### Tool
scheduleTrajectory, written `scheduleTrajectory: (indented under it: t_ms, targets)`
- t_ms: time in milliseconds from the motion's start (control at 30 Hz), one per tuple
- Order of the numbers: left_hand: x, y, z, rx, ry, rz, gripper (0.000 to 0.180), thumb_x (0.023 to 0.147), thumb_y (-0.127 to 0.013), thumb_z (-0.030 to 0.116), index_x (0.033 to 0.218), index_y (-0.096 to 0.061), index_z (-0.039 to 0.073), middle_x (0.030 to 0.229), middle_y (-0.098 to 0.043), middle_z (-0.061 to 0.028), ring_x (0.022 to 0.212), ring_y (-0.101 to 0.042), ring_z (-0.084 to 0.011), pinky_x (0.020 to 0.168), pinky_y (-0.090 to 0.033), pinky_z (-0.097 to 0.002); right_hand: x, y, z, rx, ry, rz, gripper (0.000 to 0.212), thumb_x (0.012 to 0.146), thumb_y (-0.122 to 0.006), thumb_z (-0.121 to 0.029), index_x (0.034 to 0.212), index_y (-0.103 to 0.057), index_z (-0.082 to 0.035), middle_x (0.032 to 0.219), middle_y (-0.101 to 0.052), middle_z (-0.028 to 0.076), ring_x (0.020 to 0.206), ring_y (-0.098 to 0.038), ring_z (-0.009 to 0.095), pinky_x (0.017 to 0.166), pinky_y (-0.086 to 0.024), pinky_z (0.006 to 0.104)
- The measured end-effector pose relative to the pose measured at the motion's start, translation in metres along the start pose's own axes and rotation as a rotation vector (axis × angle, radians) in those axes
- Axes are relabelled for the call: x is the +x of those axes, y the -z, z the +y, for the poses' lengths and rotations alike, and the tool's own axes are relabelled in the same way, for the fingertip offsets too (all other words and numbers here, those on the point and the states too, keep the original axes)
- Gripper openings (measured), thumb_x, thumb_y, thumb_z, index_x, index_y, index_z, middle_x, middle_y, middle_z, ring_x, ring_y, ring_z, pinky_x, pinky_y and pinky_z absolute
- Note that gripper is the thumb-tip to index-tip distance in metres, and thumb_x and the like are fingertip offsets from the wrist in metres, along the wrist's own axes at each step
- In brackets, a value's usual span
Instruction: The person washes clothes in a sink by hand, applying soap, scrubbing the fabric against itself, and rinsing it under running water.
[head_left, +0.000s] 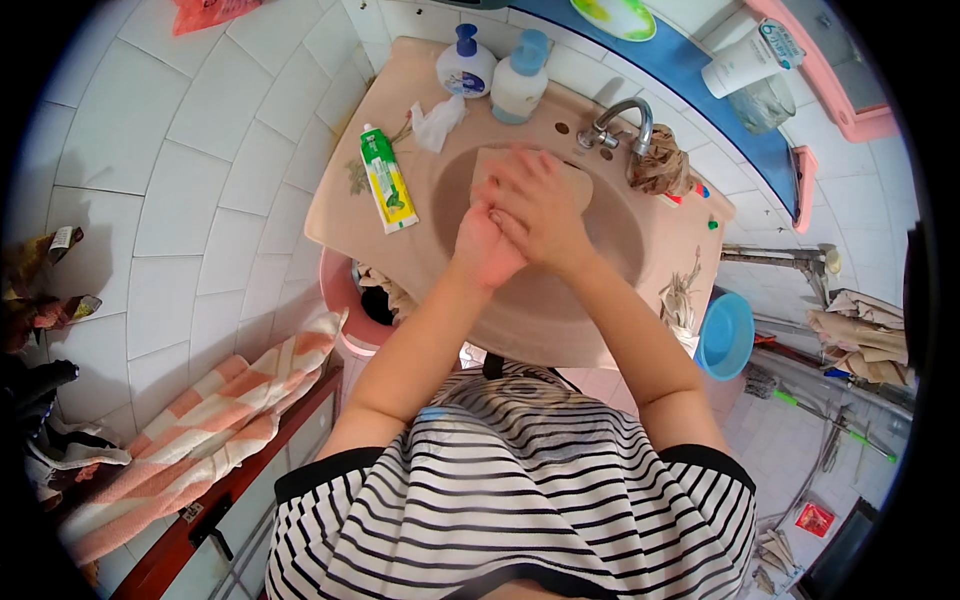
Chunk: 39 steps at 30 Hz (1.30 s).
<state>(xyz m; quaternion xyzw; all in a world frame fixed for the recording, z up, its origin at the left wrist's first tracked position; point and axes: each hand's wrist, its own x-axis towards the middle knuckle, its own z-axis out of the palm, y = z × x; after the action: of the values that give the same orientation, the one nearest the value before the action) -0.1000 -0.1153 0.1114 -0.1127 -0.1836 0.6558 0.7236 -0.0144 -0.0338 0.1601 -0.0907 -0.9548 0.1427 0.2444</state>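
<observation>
Over the pinkish-beige sink (625, 235), my two hands are pressed together. My right hand (545, 210) lies across my left, its fingers stretched out and a little smeared by motion. My left hand (487, 243) is underneath, its fingers mostly hidden by the right one. Nothing shows between them. Behind them a pale beige, round-cornered flat shape (572, 187) shows in the bowl; I cannot make out what it is. The curved metal faucet (632, 110) stands beyond the bowl, to the right of my hands.
On the counter's left lie a green-and-yellow toothpaste tube (388, 180) and crumpled white tissue (438, 123). Two pump bottles (466, 70) stand behind. A brown crumpled bag (660, 163) sits beside the faucet. A blue basin (725, 336) is low right, a striped towel (220, 420) left.
</observation>
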Motion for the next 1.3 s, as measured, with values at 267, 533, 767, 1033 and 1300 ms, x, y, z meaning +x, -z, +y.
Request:
scheduleTrajectory:
  t_ms: [267, 533, 767, 1033, 1300]
  targets:
    - [0.001, -0.003, -0.009, 0.299, 0.002, 0.260, 0.052, 0.096, -0.028, 0.044, 0.138, -0.032, 0.014, 0.143, -0.033, -0.0054, 0.133, -0.029, -0.0251, 0.109, -0.019, -0.0468, -0.003, -0.007, 0.037, 0.498, -0.665, 0.119, 0.023, 0.083, -0.056, -0.021, 0.100, -0.064, -0.008, 0.108, -0.061, 0.011, 0.107, -0.053, 0.033, 0.091, -0.040, 0.0440]
    - [-0.009, -0.003, -0.010, 0.087, 0.036, 0.178, 0.050, 0.095, -0.031, 0.045, 0.135, -0.037, 0.015, 0.140, -0.037, -0.0053, 0.130, -0.034, -0.0230, 0.107, -0.025, -0.0464, -0.016, -0.008, 0.011, 0.322, -0.116, 0.193, 0.019, 0.080, -0.058, -0.014, 0.095, -0.066, -0.007, 0.105, -0.063, 0.010, 0.104, -0.056, 0.025, 0.090, -0.044, 0.0386]
    - [-0.010, 0.012, -0.010, 0.284, 0.010, 0.206, 0.049, 0.095, -0.030, 0.044, 0.134, -0.038, 0.015, 0.137, -0.042, -0.0051, 0.128, -0.037, -0.0225, 0.106, -0.028, -0.0434, -0.008, -0.005, 0.013, 0.076, 0.071, -0.003, 0.017, 0.081, -0.056, -0.012, 0.094, -0.066, -0.009, 0.109, -0.061, 0.008, 0.106, -0.055, 0.028, 0.090, -0.042, 0.0410]
    - [-0.006, -0.003, -0.012, 0.367, -0.010, 0.276, 0.053, 0.095, -0.035, 0.044, 0.138, -0.032, 0.013, 0.139, -0.039, -0.0076, 0.128, -0.036, -0.0258, 0.107, -0.028, -0.0442, 0.002, -0.027, 0.053, 0.401, -0.986, 0.228, 0.020, 0.085, -0.053, -0.019, 0.088, -0.067, -0.004, 0.081, -0.064, 0.012, 0.080, -0.061, 0.030, 0.076, -0.047, 0.0353]
    - [-0.012, -0.008, 0.001, 0.351, -0.016, 0.231, 0.055, 0.095, -0.035, 0.045, 0.138, -0.032, 0.011, 0.140, -0.038, -0.0070, 0.130, -0.033, -0.0252, 0.107, -0.027, -0.0433, 0.001, 0.003, 0.007, 0.474, -0.625, 0.292, 0.017, 0.082, -0.057, -0.020, 0.093, -0.065, -0.009, 0.098, -0.063, 0.006, 0.093, -0.059, 0.025, 0.077, -0.045, 0.0363]
